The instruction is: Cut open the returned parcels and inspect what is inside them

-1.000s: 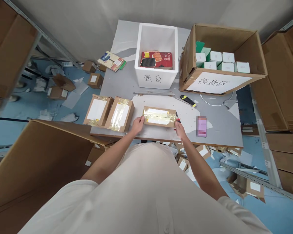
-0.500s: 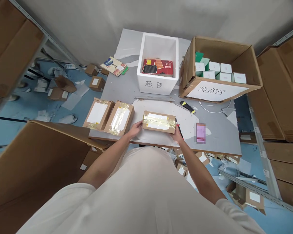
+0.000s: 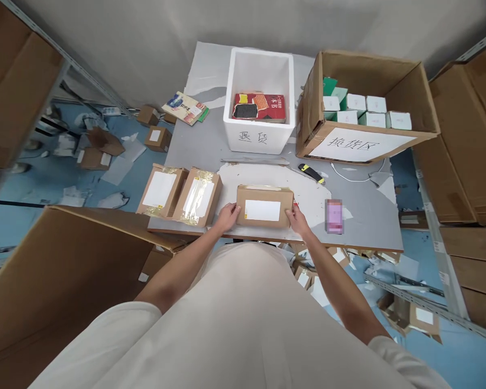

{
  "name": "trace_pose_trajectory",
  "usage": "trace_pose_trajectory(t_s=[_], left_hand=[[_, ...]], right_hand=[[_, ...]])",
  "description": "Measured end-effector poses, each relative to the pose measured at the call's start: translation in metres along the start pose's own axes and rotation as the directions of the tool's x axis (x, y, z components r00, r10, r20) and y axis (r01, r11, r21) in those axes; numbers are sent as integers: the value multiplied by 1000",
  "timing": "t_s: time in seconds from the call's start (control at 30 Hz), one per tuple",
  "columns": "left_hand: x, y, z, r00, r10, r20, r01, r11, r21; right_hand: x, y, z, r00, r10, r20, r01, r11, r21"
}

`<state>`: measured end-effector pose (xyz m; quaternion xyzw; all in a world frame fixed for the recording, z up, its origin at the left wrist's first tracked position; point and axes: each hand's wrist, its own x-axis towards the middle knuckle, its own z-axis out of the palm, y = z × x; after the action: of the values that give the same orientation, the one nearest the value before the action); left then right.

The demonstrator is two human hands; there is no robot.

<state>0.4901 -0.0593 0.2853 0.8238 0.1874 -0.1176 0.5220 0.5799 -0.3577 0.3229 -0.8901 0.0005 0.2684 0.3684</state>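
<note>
A brown cardboard box (image 3: 283,216) with a white label is held over the front of the table, its broad labelled face turned up toward me. My left hand (image 3: 228,217) grips its left end, and my right hand (image 3: 298,220) grips the right end with the thumb on the face. Something with a bit of red shows just behind the right hand, mostly hidden. Two more taped boxes, one (image 3: 159,189) at the far left and one (image 3: 199,197) beside it, lie left of my left hand. A black and yellow box cutter (image 3: 311,173) rests beyond my right hand.
A white foam bin (image 3: 259,138) with books and a large carton (image 3: 368,135) with several white-green boxes stand at the back. Books (image 3: 184,109) lie at the left edge, a blurred pink item (image 3: 334,216) at right. A big open carton (image 3: 65,270) stands left of me.
The held box has been tipped, so its taped, labelled side has turned away and a broader face with one white label now shows. Both hands still hold its ends.
</note>
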Motion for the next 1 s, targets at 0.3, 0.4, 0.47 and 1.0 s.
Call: trace_pose_trajectory(t_s=[0.3, 0.4, 0.47, 1.0], left_hand=[[17, 0, 10, 998, -68, -14, 68, 997, 33], [13, -10, 11, 994, -108, -14, 108, 994, -27], [7, -19, 12, 990, -138, -9, 136, 987, -87], [-20, -36, 26, 992, -57, 116, 95, 929, -358]], right_hand=[[16, 3, 11, 994, 110, -26, -111, 992, -54], [13, 12, 10, 994, 106, -15, -106, 994, 8], [7, 19, 10, 995, 101, -6, -100, 993, 61], [-28, 24, 31, 999, 16, 39, -25, 965, 261]])
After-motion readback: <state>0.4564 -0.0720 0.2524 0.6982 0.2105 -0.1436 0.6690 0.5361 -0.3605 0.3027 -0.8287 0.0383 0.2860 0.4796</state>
